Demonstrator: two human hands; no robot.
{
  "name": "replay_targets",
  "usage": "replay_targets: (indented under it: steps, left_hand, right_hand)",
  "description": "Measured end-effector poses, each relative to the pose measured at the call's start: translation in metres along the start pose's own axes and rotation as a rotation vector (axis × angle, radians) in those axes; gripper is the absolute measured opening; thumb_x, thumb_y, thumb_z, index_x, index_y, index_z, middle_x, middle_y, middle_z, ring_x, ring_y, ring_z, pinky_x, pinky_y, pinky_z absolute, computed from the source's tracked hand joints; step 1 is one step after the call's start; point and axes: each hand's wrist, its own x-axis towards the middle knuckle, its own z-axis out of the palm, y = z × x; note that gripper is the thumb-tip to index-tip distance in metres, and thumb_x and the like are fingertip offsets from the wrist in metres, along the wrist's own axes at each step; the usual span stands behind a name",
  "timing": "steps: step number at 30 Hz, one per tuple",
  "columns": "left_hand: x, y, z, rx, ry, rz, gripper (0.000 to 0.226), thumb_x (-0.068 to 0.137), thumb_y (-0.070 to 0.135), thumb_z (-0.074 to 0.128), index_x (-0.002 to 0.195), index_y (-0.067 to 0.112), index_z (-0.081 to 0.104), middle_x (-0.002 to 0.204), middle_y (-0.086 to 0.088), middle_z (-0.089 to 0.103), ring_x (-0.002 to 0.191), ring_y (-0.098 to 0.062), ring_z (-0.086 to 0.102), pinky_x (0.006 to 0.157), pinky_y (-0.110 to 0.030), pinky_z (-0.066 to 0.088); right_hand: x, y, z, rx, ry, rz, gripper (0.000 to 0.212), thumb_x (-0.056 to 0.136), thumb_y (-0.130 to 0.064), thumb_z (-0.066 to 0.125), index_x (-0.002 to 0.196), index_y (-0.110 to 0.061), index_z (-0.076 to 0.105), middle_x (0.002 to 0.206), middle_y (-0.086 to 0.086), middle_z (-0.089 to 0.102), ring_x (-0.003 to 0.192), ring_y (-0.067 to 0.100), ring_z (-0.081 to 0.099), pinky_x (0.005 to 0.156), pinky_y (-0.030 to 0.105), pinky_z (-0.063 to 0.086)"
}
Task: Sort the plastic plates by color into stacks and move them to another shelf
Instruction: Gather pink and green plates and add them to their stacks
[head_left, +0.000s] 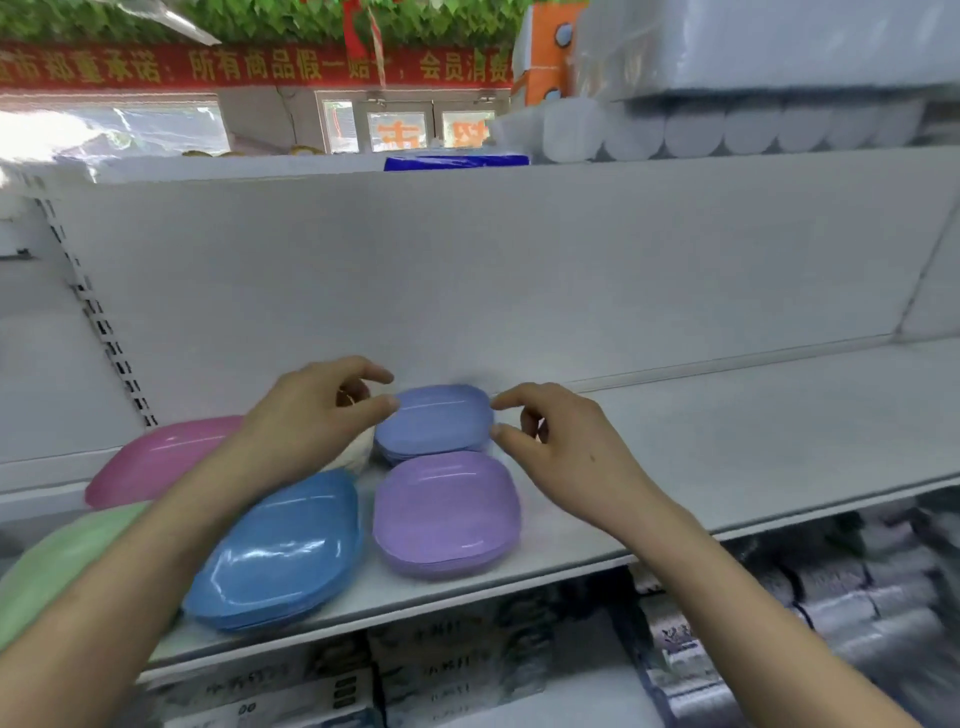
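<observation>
On a white shelf (727, 441), two bare hands flank a periwinkle plate stack (434, 422) at the centre. The left hand (311, 415) sits at its 9 o'clock, the right hand (561, 447) at 3 o'clock; both have curled, parted fingers, thumb tips at the rim, nothing gripped yet. A good lift likely needs both sides pinched low and evenly. A lilac stack (445, 512) crowds the 6 o'clock side; blue (280, 551), pink (156, 457) and green (57, 561) stacks lie toward 8 o'clock.
</observation>
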Motion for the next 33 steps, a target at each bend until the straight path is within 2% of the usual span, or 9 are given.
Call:
replay_targets:
  steps: [2, 3, 9, 15, 22, 26, 33]
  left_hand:
    - [-0.002, 0.049, 0.028, -0.077, 0.003, 0.077, 0.024, 0.094, 0.039, 0.069, 0.117, 0.033, 0.071, 0.09, 0.009, 0.069, 0.082, -0.005, 0.063, 0.068, -0.012, 0.045]
    - [-0.003, 0.073, 0.044, -0.11, 0.004, 0.107, 0.023, 0.094, 0.038, 0.069, 0.116, 0.033, 0.071, 0.089, 0.009, 0.07, 0.082, -0.005, 0.062, 0.068, -0.012, 0.046]
    - [-0.008, 0.198, 0.157, -0.297, -0.074, 0.215, 0.02, 0.094, 0.042, 0.068, 0.114, 0.039, 0.069, 0.09, 0.012, 0.067, 0.085, -0.007, 0.063, 0.077, -0.027, 0.052]
    - [-0.003, 0.326, 0.261, -0.38, -0.215, 0.349, 0.022, 0.094, 0.043, 0.068, 0.116, 0.041, 0.068, 0.093, 0.014, 0.067, 0.089, -0.002, 0.061, 0.079, -0.018, 0.045]
    - [0.013, 0.468, 0.371, -0.418, -0.347, 0.533, 0.024, 0.094, 0.04, 0.068, 0.119, 0.038, 0.068, 0.095, 0.013, 0.066, 0.09, -0.006, 0.063, 0.084, -0.031, 0.052]
    - [0.03, 0.532, 0.429, -0.437, -0.371, 0.577, 0.023, 0.094, 0.041, 0.068, 0.116, 0.039, 0.068, 0.097, 0.013, 0.066, 0.09, -0.006, 0.064, 0.087, -0.036, 0.054]
    - [0.082, 0.634, 0.517, -0.484, -0.371, 0.59, 0.022, 0.095, 0.038, 0.067, 0.116, 0.036, 0.068, 0.099, 0.013, 0.064, 0.09, -0.005, 0.063, 0.088, -0.035, 0.053]
  right_hand:
    - [-0.015, 0.022, -0.031, -0.021, 0.004, 0.005, 0.025, 0.094, -0.041, 0.064, 0.118, -0.035, 0.067, 0.087, -0.009, 0.059, 0.081, 0.004, 0.055, 0.081, 0.029, 0.048]
    - [-0.023, 0.036, -0.05, -0.033, 0.012, 0.014, 0.025, 0.094, -0.042, 0.064, 0.117, -0.036, 0.067, 0.087, -0.01, 0.06, 0.082, 0.004, 0.055, 0.081, 0.028, 0.047]
    - [-0.081, 0.123, -0.175, -0.091, 0.088, 0.116, 0.023, 0.095, -0.041, 0.064, 0.117, -0.037, 0.067, 0.091, -0.01, 0.06, 0.078, 0.003, 0.055, 0.078, 0.027, 0.047]
    - [-0.161, 0.206, -0.291, -0.213, 0.189, 0.253, 0.022, 0.095, -0.038, 0.064, 0.117, -0.037, 0.067, 0.088, -0.009, 0.06, 0.077, 0.004, 0.056, 0.073, 0.026, 0.041]
    - [-0.249, 0.287, -0.411, -0.324, 0.345, 0.461, 0.023, 0.1, -0.04, 0.06, 0.121, -0.031, 0.066, 0.093, -0.008, 0.059, 0.079, 0.007, 0.056, 0.069, 0.026, 0.047]
    - [-0.271, 0.337, -0.458, -0.384, 0.389, 0.519, 0.024, 0.1, -0.042, 0.06, 0.121, -0.033, 0.065, 0.087, -0.008, 0.056, 0.075, 0.006, 0.055, 0.064, 0.021, 0.041]
    - [-0.261, 0.433, -0.535, -0.437, 0.383, 0.547, 0.02, 0.1, -0.04, 0.061, 0.118, -0.035, 0.065, 0.087, -0.009, 0.054, 0.08, 0.004, 0.053, 0.068, 0.019, 0.038]
